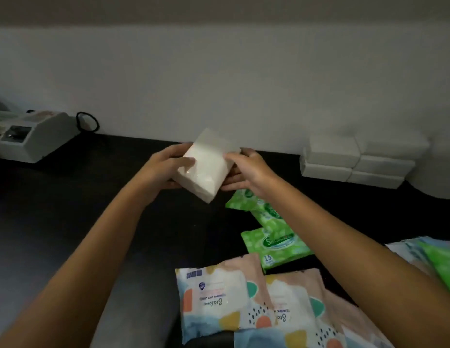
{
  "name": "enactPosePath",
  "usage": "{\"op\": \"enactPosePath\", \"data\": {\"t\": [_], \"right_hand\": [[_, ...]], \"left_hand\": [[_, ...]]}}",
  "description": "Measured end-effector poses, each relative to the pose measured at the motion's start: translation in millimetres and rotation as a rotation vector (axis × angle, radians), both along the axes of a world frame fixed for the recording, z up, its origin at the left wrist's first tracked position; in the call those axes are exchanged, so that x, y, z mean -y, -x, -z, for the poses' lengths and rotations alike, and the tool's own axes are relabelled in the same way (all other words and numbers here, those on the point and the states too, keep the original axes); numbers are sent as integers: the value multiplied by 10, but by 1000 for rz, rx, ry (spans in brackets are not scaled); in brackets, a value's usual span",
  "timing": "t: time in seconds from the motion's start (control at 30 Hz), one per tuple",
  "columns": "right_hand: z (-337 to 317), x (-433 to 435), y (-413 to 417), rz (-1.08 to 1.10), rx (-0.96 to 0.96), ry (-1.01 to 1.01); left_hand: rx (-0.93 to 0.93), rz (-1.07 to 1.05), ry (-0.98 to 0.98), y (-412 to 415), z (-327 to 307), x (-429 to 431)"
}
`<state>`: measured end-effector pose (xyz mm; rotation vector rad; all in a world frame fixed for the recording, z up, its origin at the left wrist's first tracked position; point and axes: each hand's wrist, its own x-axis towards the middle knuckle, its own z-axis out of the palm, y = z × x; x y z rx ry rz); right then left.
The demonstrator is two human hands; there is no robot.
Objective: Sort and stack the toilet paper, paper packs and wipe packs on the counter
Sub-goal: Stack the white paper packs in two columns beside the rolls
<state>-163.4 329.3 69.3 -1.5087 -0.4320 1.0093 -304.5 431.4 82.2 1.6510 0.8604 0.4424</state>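
- Left hand (166,164) and right hand (246,169): fingers clasp white paper pack (206,167), tilted above desk (68,209).
- Level it, then set squarely onto stacked white packs (357,159) by the wall.

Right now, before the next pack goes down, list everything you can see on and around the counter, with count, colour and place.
White plastic-wrapped paper pack: one, white, held tilted above the counter, centre.
Stacked white paper packs: at least six, white, against the wall at far right.
Green wipe packs: two in full view, green with white spots, right of centre; part of another at the right edge.
Pastel patterned wipe packs: at least two, peach, blue and white, overlapping at the near edge.
Grey desktop machine: one, light grey, far left.
Black cable loop: one, black, beside the machine at the wall.
Dark counter: one, black.
Left hand, right hand: both gripping the held pack.
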Motion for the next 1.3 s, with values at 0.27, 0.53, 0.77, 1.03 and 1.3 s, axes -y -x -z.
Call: {"op": "enactPosePath", "data": {"t": [0.27,0.53,0.77,1.03,1.3], "right_hand": [[-62,878,-929,288,-15,-112],[-18,1282,-1604,632,-120,-253],[138,1123,-1946,719,-20,-150],[286,1066,-2032,681,132,-56],[388,1066,-2042,592,245,-7]], "left_hand": [[156,186,186,-1343,-128,245],[295,21,236,-2495,84,843],[140,145,117,-2940,208,900],[152,104,161,-3217,342,876],[155,144,102,-3275,461,985]]}}
